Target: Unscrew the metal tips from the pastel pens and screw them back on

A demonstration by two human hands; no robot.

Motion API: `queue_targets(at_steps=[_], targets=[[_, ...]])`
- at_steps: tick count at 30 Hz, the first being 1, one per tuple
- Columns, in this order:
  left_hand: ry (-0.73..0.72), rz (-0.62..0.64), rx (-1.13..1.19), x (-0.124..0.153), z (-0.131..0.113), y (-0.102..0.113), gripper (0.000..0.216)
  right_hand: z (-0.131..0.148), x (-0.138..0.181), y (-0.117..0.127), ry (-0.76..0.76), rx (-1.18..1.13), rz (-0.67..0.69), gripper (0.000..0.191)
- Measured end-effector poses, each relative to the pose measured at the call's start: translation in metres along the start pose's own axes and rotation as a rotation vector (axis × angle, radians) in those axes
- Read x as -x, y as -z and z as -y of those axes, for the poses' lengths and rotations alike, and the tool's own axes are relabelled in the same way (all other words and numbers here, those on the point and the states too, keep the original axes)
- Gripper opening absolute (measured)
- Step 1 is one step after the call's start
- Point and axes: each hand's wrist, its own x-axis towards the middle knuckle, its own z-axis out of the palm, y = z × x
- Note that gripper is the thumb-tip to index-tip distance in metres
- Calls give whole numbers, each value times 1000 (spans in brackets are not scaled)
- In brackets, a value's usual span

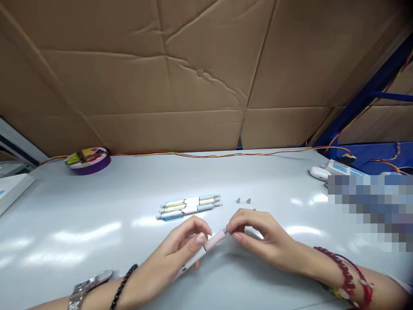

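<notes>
My left hand (180, 249) is closed around a white and pink pen (215, 241), held at a slant above the table. At the pen's upper right end, the thumb and forefinger of my right hand (261, 241) pinch its small grey tip (226, 231). Beyond my hands lie three pens side by side: a green one (206, 197), a yellow one (206, 201) and a blue one (204, 207). To their right stand two small grey cone-shaped pieces, one (238, 200) beside the other (248, 200). Something small and dark shows just behind my right hand, mostly hidden.
An oval purple box (92, 168) with a colourful lid sits at the back left of the grey table (122, 189). Red and yellow wires (193, 154) run along the back edge, before a cardboard wall (129, 86). A white power strip (343, 168) and a white mouse-like object (319, 173) are at right.
</notes>
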Motion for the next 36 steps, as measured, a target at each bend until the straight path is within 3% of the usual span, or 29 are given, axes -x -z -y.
queue_targets(at_steps=[12,19,23,33,36], targets=[[79,41,-11,-2,0,0,26,-5,-1,-6,-60,-2,-66,7],[83,13,-33,-3,-6,-2,27,-14,-5,-10,107,244,-53,32],[118,9,-53,-4,-1,-2,28,-18,-8,-13,116,324,-16,41],[224,47,134,-14,-7,8,28,-16,-23,-17,-52,142,-3,42],[239,59,179,-13,-8,11,26,-16,-20,-18,-39,138,-16,32]])
